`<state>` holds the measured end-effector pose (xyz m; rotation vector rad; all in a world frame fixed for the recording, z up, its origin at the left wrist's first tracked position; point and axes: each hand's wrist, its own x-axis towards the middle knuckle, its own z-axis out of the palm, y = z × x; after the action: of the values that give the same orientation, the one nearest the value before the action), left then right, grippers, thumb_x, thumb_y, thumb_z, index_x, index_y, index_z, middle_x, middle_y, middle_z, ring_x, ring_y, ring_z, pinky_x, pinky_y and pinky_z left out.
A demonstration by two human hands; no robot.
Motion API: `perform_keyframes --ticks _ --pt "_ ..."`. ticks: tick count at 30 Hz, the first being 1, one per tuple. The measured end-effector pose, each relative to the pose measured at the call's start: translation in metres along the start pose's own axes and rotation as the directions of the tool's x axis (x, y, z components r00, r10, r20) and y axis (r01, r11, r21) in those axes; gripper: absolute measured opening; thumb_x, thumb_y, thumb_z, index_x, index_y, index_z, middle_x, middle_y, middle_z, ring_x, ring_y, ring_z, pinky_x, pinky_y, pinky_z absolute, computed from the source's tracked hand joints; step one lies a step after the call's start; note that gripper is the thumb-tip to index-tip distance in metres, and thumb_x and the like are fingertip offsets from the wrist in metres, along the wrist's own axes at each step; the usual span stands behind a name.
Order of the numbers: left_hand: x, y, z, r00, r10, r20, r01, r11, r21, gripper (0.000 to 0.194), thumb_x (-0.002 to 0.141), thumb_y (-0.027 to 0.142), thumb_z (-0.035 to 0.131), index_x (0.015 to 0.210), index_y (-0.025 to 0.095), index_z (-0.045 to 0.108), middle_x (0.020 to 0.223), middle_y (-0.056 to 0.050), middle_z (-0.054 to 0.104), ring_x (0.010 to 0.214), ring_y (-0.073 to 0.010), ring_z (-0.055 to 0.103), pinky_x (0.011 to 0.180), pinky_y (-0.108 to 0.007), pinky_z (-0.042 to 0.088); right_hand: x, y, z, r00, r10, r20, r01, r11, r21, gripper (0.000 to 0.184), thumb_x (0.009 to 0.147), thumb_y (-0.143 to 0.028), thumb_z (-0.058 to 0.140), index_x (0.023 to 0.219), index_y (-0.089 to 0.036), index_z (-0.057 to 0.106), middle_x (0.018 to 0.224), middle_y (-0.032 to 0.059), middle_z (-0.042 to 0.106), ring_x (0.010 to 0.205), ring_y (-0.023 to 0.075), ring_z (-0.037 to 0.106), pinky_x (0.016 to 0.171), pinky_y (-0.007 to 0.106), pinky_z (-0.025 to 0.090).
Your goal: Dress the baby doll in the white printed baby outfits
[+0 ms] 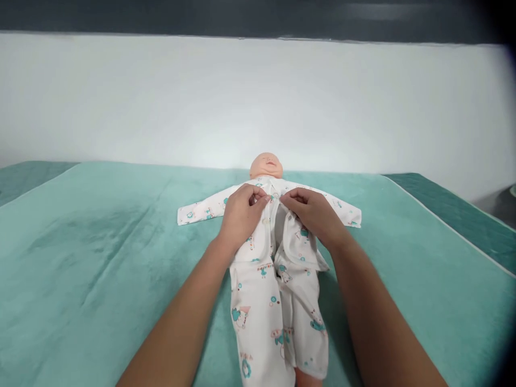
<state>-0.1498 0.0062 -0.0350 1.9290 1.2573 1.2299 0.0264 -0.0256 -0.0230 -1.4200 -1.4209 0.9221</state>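
A baby doll [266, 164] lies on its back with its head at the far end. It wears a white printed jacket [258, 242] and matching printed trousers [258, 301]. My left hand [244, 210] pinches the jacket's left front edge near the upper chest. Opposite it, my right hand [312, 212] pinches the right front edge close by. Below my hands the two jacket fronts hang apart, with a small snap showing on the right one. Both sleeves stretch out sideways. One foot end shows below the right trouser leg.
A green plush cover [121, 258] spreads under the doll, with darker green fabric [463, 209] beyond its pale edge at right. Behind stands a white wall [258, 102] with a dark band along its top. A dark object [506, 205] is partly visible at the far right.
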Motion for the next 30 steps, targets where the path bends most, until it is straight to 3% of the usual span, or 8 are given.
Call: perform_keyframes --ticks 3,7,10,14,19,26,30 --pt "-0.001 0.007 -0.001 0.999 -0.034 0.010 0.034 0.995 -0.091 0.014 0.089 0.033 0.058 0.085 0.021 0.065 0.076 0.000 0.063 0.069 -0.0143 0.054 0.065 -0.027 0.040 0.004 -0.002 -0.003 0.998 0.007 0.060 -0.007 1.000 -0.004 0.025 0.079 -0.045 0.066 0.073 -0.021 0.061 0.053 -0.0059 0.046 0.043 0.0094 0.037 0.039 0.024 0.031" --pt "-0.002 0.015 -0.003 0.994 -0.100 0.036 0.106 0.957 -0.271 0.018 0.089 0.037 0.058 0.086 0.021 0.064 0.074 0.000 0.061 0.066 -0.0131 0.052 0.061 -0.025 0.039 0.003 -0.006 0.005 1.000 -0.013 -0.001 0.013 0.972 0.236 0.022 0.080 -0.044 0.066 0.080 -0.022 0.063 0.057 -0.0055 0.047 0.044 0.0091 0.036 0.038 0.023 0.027" --pt "-0.002 0.016 -0.004 0.990 -0.124 0.072 0.142 0.930 -0.339 0.020 0.087 0.039 0.061 0.085 0.021 0.065 0.073 0.000 0.060 0.065 -0.0125 0.051 0.060 -0.025 0.039 -0.001 -0.009 0.014 0.999 -0.012 -0.035 0.021 0.962 0.273 0.022 0.080 -0.043 0.067 0.085 -0.022 0.066 0.061 -0.0042 0.053 0.045 0.0087 0.038 0.039 0.023 0.027" --pt "-0.001 0.015 -0.003 0.986 -0.131 0.103 0.160 0.921 -0.356 0.019 0.085 0.038 0.064 0.084 0.019 0.066 0.074 0.000 0.061 0.068 -0.0128 0.053 0.062 -0.025 0.041 -0.005 -0.009 0.016 1.000 0.016 -0.007 -0.014 0.970 0.241 0.024 0.080 -0.044 0.068 0.083 -0.021 0.067 0.059 -0.0047 0.054 0.044 0.0074 0.037 0.038 0.022 0.025" --pt "-0.001 0.015 -0.004 0.983 -0.115 0.141 0.162 0.907 -0.389 0.014 0.085 0.033 0.065 0.089 0.020 0.064 0.080 -0.001 0.066 0.075 -0.0132 0.060 0.069 -0.025 0.044 -0.006 -0.004 0.011 1.000 -0.001 0.007 -0.001 0.965 0.260 0.027 0.077 -0.044 0.072 0.090 -0.021 0.070 0.063 -0.0034 0.057 0.054 0.0095 0.048 0.043 0.021 0.033" --pt "-0.001 0.014 -0.006 0.985 -0.076 0.155 0.122 0.941 -0.314 0.013 0.085 0.031 0.063 0.093 0.021 0.065 0.085 -0.002 0.071 0.081 -0.0162 0.066 0.073 -0.027 0.048 -0.008 -0.003 0.012 1.000 -0.003 0.002 0.003 0.968 0.251 0.036 0.072 -0.047 0.076 0.095 -0.020 0.070 0.065 -0.0028 0.059 0.054 0.0099 0.047 0.039 0.020 0.030" --pt "-0.001 0.013 -0.007 0.986 -0.058 0.157 0.099 0.958 -0.270 0.013 0.088 0.031 0.059 0.097 0.023 0.064 0.084 -0.001 0.073 0.080 -0.0167 0.067 0.073 -0.028 0.047 -0.009 -0.006 0.014 1.000 -0.003 0.002 0.002 0.982 0.187 0.030 0.073 -0.042 0.075 0.093 -0.020 0.068 0.070 -0.0010 0.064 0.057 0.0113 0.054 0.043 0.021 0.035"
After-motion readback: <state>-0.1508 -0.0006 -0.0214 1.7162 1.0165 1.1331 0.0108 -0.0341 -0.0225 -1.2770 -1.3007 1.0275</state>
